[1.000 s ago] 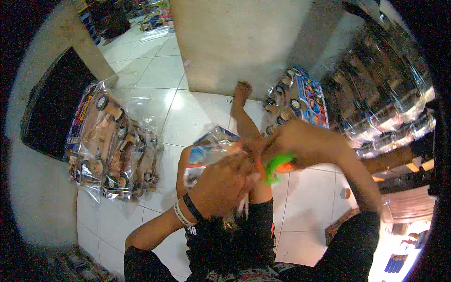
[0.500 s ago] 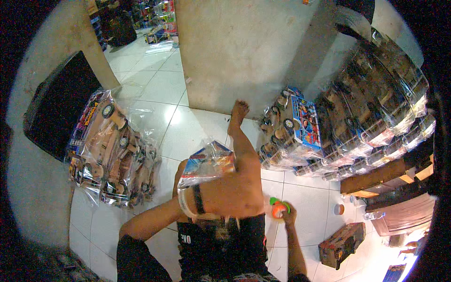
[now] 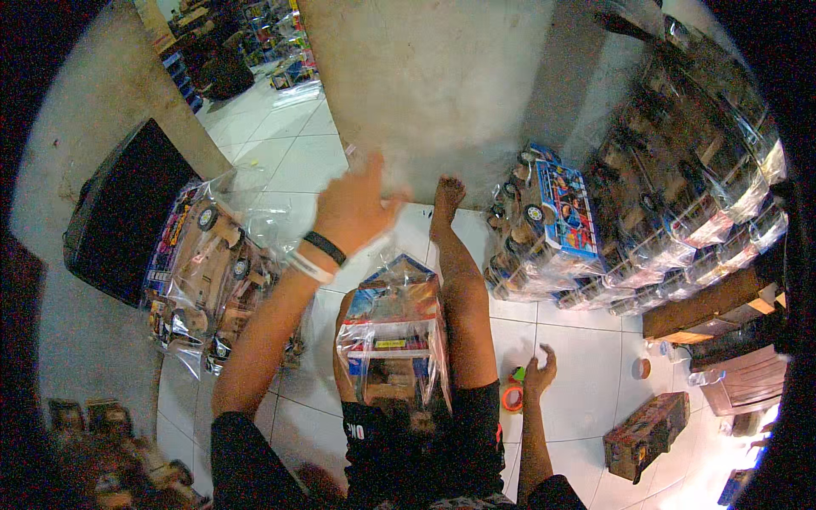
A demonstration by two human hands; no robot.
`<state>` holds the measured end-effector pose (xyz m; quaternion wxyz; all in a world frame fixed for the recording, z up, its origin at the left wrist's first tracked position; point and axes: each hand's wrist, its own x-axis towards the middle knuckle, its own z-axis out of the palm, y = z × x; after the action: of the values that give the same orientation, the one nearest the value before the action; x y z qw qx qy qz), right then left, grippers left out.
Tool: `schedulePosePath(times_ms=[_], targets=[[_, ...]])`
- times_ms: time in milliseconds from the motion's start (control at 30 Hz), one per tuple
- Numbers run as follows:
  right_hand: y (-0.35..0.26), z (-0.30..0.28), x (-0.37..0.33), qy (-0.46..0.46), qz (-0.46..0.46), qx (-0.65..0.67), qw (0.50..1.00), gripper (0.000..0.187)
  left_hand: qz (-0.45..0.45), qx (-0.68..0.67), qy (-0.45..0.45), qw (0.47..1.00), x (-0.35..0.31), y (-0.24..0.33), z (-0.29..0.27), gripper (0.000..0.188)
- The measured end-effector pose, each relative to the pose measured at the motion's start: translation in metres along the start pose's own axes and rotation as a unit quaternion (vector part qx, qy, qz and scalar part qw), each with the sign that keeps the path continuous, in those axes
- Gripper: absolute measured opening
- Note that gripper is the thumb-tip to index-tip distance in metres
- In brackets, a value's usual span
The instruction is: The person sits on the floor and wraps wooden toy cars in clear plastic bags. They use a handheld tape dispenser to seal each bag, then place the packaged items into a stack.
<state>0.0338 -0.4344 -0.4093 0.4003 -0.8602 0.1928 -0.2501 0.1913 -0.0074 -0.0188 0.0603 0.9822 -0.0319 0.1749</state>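
A toy truck in clear plastic wrap [image 3: 393, 348] rests on my lap between my thighs, with printed blue and red panels. My left hand [image 3: 361, 204] is raised beyond it, blurred, index finger and thumb apart; nothing shows in its grip. Two bands, one black and one white, circle that wrist. By my right thigh, my right hand [image 3: 541, 374] has thumb and fingers spread, holding nothing. Just left of that hand, an orange tape roll with a green part [image 3: 512, 395] sits on the tiled floor.
Wrapped wooden toy trucks [image 3: 191, 272] are piled at left beside a black box-like object [image 3: 127, 212]. More wrapped trucks [image 3: 663, 221] are stacked at right. A worn box [image 3: 646, 435] lies on the floor at lower right. A wall [image 3: 425, 93] stands ahead.
My left hand has lifted from over the package and my thigh, moving forward and left. My right hand has let go of the tape roll, which now sits on the floor.
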Motion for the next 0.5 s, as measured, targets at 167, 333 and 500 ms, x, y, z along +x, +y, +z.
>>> schedulePosePath(times_ms=[167,333,500], targets=[[-0.152,0.034,0.089,-0.051,-0.107,0.187,0.975,0.033,0.092,-0.095,-0.177,0.975,-0.016,-0.008,0.052,0.04],[-0.294,0.069,0.133,-0.371,-0.2,0.334,0.843,0.023,0.18,-0.196,-0.063,0.962,-0.016,-0.02,0.043,0.027],[-0.4,0.15,0.138,-0.654,-0.394,0.285,0.579,0.025,0.114,-0.212,-0.078,0.968,-0.016,0.003,0.017,0.026]])
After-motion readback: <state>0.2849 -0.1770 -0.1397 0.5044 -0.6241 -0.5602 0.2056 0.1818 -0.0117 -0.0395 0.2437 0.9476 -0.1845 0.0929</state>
